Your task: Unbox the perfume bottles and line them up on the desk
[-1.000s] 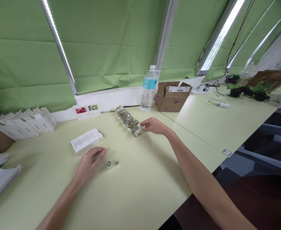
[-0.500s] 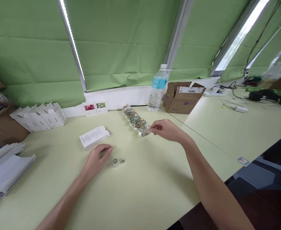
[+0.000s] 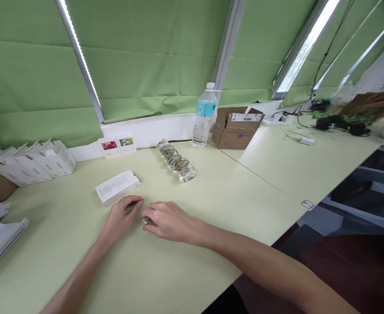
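My right hand (image 3: 169, 221) is over the table, its thumb and fingers closed around a small shiny silver cap (image 3: 146, 220). The smaller silver piece beside the cap is hidden behind this hand. My left hand (image 3: 121, 214) rests just to the left, fingers curled and thumb tip against the index finger, with nothing visible in it. Behind it lies a white printed carton (image 3: 116, 186), flat on its side. Farther back, several rounded clear glass bottles (image 3: 176, 161) with gold parts stand close together in a slanting row.
Several open white boxes (image 3: 31, 163) line the back left, beside two small picture cards (image 3: 117, 147). A water bottle (image 3: 203, 117) and an open brown cardboard box (image 3: 236, 128) stand at the back. White papers (image 3: 0, 244) lie left; a power strip (image 3: 277, 119) is at the far right.
My right hand has moved from the near end of the bottle row, left and toward me, to the silver cap. My left hand keeps its pose. The camera view has shifted right.
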`<action>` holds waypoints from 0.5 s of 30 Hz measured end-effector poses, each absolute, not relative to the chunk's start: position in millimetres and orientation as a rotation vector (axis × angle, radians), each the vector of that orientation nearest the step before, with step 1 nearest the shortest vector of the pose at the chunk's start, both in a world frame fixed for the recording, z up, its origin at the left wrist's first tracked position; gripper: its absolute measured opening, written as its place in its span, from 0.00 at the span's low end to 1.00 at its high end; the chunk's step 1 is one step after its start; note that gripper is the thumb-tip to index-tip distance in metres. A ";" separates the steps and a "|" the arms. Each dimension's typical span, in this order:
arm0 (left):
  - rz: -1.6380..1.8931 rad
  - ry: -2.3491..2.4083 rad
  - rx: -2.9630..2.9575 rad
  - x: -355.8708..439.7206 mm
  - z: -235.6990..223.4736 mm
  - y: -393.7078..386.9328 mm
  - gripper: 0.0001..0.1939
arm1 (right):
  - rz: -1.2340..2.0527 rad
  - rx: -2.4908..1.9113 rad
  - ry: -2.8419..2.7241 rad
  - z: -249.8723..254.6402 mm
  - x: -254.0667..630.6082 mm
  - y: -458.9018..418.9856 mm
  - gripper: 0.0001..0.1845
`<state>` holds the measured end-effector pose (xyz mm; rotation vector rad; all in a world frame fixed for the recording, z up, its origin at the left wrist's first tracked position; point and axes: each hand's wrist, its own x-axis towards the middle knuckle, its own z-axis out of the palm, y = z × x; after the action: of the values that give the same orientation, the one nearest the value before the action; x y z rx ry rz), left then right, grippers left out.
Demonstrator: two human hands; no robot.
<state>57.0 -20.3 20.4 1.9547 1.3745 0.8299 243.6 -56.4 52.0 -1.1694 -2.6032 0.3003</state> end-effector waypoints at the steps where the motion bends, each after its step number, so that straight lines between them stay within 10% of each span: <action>1: 0.830 1.379 1.959 57.0 20.2 -20.3 0.18 | 0.329 -1.170 -2.559 57.0 247.3 -55.0 0.11; 15: 0.805 1.421 1.948 57.1 20.5 -22.9 0.17 | -0.002 -2.014 -2.253 76.4 351.8 -13.9 0.07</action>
<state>57.1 -22.9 20.5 1.9482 1.4207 0.8052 351.8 -13.9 76.4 -2.0135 -2.2529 -0.0019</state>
